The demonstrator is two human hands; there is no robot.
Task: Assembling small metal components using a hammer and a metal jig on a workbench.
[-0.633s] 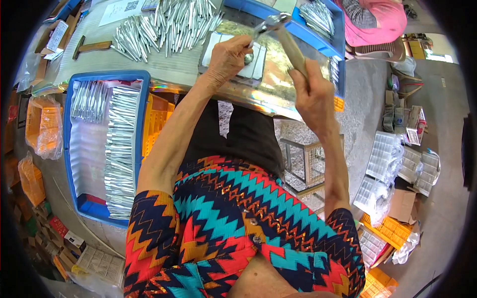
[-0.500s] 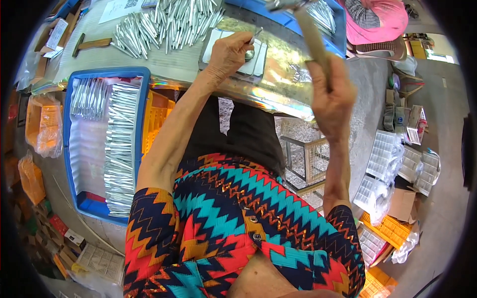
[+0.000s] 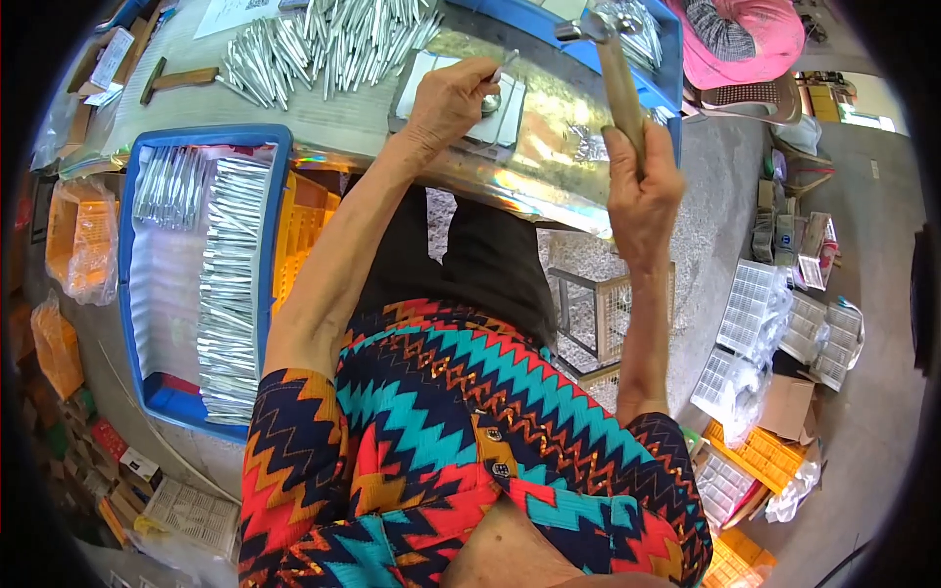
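Bench (image 3: 323, 122) runs across the top of frame, top covered in a shiny reflective sheet (image 3: 549, 147) along the near edge.

Left hand (image 3: 446, 98) is down on a pale flat block (image 3: 461, 98) near the middle of the bench, fingers pinched together on a small metal part (image 3: 495, 83) held against the block.

Right hand (image 3: 642, 186) is fisted tight round the wooden handle of a hammer (image 3: 613, 69), raised over the bench's near edge at the right. Hammer head is up at the far side, above and right of the block, clear of the part.

Far side of the bench: loose heap of short metal rods (image 3: 333, 39), spread from the left toward the middle. A second hammer (image 3: 181, 80) lies flat toward the far left corner, just left of the heap. Papers (image 3: 235, 12) at the far edge.

Blue tray (image 3: 671, 59) at the bench's right end, more metal parts in it.

Off the bench's left end, lower: big blue bin (image 3: 132, 255) with rods stacked in neat rows along its right side, a small bunch at its far end. Yellow crate (image 3: 304, 220) just beside it, under the bench's edge.

Room: grey concrete floor (image 3: 882, 412). Stacks of clear compartment trays (image 3: 784, 323) and yellow crates on the right. Orange bags (image 3: 54, 343) and boxes on the left. Pink-clad person (image 3: 745, 34) seated at top right, beyond the bench.
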